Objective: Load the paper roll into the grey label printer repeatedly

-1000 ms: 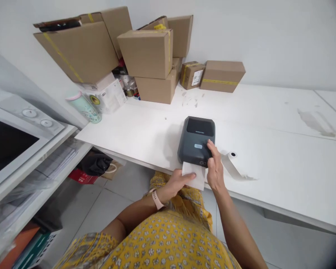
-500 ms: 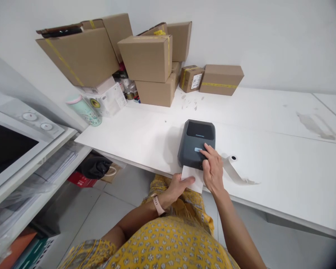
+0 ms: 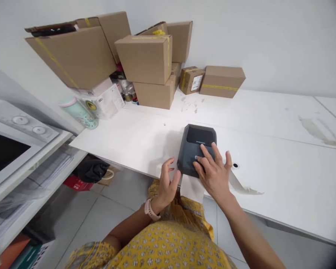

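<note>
A dark grey device [image 3: 189, 149] with a glossy black top panel sits near the table's front edge. White paper [image 3: 192, 188] sticks out of its near side and hangs over the edge. My right hand [image 3: 213, 172] lies over the device's top with fingers spread, fingertips on or just above it. My left hand [image 3: 168, 183] is beside the device's near left corner, fingers apart and holding nothing. A white paper roll [image 3: 236, 183] with a loose, torn end lies right of the device, partly behind my right hand.
Cardboard boxes [image 3: 145, 59] are stacked at the back left, and two smaller boxes [image 3: 221, 80] stand against the wall. A mint tumbler [image 3: 80, 113] is at the table's left end. A microwave [image 3: 8, 145] stands on a shelf further left.
My left hand has let go of the paper and moved left, its fingers opening. My right hand has spread its fingers over the device. The view has shifted slightly.
</note>
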`<state>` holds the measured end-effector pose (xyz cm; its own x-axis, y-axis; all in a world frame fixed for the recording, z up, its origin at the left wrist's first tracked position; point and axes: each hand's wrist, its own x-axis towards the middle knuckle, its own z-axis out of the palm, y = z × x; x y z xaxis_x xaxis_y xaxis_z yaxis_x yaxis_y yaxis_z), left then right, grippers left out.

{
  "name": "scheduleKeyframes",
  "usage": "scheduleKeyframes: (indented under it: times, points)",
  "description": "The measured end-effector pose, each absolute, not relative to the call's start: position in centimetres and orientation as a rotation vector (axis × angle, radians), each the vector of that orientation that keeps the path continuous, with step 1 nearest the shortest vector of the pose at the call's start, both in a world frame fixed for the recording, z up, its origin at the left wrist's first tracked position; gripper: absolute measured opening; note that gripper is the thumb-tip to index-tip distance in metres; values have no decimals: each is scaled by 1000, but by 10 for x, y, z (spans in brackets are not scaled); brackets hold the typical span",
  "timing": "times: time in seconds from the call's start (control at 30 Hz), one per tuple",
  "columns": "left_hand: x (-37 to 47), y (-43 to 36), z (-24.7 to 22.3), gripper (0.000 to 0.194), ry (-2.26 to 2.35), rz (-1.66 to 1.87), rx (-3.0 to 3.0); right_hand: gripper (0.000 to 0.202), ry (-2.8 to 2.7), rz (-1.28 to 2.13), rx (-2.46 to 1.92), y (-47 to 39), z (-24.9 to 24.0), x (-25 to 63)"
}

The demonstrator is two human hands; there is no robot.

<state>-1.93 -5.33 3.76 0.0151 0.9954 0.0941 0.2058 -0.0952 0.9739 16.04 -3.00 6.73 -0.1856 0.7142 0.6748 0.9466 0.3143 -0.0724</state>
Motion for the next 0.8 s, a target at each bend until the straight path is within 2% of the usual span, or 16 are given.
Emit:
scheduleKeyframes:
  times: [0.17, 0.37, 0.47, 0.8]
  points:
    - [0, -49, 38, 57, 1202, 1219, 1512, 21, -1899, -320, -1511, -39, 52, 165]
    - [0, -49, 40, 61, 1206, 1142, 1469, 44, -1318, 307, -1407, -74, 16, 161]
    - [1, -47, 43, 60, 1191, 1145, 1452, 51, -1159, 502, -1409, -80, 9, 156]
    - [6, -45, 49, 61, 1177, 1193, 1451, 63, -1121, 578, -1385, -76, 16, 155]
